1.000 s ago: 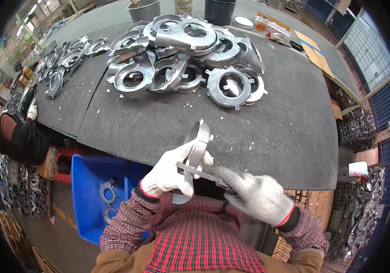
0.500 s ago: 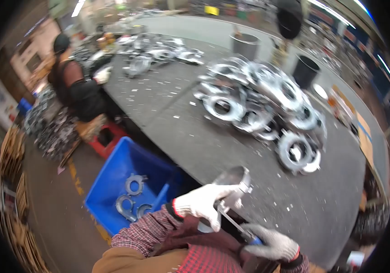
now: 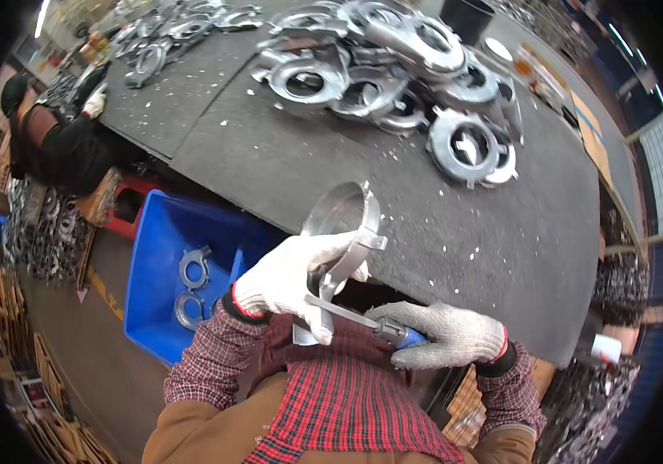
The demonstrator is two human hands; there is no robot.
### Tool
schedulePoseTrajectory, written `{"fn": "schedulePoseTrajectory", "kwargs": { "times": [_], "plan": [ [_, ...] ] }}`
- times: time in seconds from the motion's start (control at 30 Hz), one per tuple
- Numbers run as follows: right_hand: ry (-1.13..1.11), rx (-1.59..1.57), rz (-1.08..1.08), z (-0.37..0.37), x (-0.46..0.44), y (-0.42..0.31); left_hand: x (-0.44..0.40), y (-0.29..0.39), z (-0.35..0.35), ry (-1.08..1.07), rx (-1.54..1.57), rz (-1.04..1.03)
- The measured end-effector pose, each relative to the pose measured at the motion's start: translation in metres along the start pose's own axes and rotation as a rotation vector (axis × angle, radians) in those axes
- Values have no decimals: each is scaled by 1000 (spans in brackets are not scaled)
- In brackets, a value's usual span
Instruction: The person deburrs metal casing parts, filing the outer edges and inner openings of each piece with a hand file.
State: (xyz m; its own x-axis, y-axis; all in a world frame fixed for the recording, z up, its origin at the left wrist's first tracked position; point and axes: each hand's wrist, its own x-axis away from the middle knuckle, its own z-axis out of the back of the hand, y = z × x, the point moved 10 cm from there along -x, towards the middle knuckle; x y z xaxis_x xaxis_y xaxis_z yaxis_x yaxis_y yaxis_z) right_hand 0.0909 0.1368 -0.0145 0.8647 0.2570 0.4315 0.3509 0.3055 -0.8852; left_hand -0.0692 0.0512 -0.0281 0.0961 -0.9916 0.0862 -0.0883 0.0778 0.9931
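My left hand (image 3: 294,271), in a white knitted glove, is closed around a shiny ring-shaped metal casting (image 3: 354,251) with small lugs on its rim. The casting is held upright and tilted at the table's near edge. In a greyish glove, my right hand (image 3: 447,334) grips the blue handle of a tool with a long narrow metal blade (image 3: 347,312). The blade points left, its far end by my left fingers at the lower part of the casting. Whether it touches the metal I cannot tell.
A pile of ring castings (image 3: 393,69) lies on the dark tabletop (image 3: 269,166) among scattered chips. A blue bin (image 3: 142,286) on the left holds several castings (image 3: 194,267). Another person (image 3: 57,147) works at the far left. A black bucket (image 3: 466,17) stands behind the pile.
The view has tipped down, so the pile and bin sit higher in the picture. The casting has turned more upright in my left hand. My right hand still grips the tool.
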Motion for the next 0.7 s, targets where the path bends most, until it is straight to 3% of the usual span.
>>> {"fn": "schedulePoseTrajectory", "kwargs": {
  "times": [0.1,0.17,0.23,0.3,0.33,0.37,0.43,0.5,0.57,0.6,0.63,0.7],
  "plan": [
    [-67,9,-57,-11,8,0,-3,-3,-4,-15,-9,43],
    [-64,5,15,-15,12,-8,-5,-17,-2,2,199,62],
    [-150,18,38,-21,16,-9,-6,-17,1,-20,220,13],
    [-172,88,145,-31,16,-10,-4,-12,13,77,297,-5],
    [-161,88,111,-29,15,-10,1,-9,20,83,195,-10],
    [-149,89,111,-28,15,-8,10,-14,27,158,188,97],
    [221,81,-52,12,33,25,38,-7,56,237,-43,102],
    [651,-83,-165,45,70,60,89,-26,94,472,7,364],
    [1019,-84,-304,62,112,96,126,-38,121,420,-382,372],
    [1196,106,-274,66,130,109,138,-40,124,397,-781,603],
    [1227,97,-290,62,138,118,154,-36,131,383,-1183,824],
    [1322,-413,-430,57,151,162,122,-9,109,502,-1323,329]
  ]
}}
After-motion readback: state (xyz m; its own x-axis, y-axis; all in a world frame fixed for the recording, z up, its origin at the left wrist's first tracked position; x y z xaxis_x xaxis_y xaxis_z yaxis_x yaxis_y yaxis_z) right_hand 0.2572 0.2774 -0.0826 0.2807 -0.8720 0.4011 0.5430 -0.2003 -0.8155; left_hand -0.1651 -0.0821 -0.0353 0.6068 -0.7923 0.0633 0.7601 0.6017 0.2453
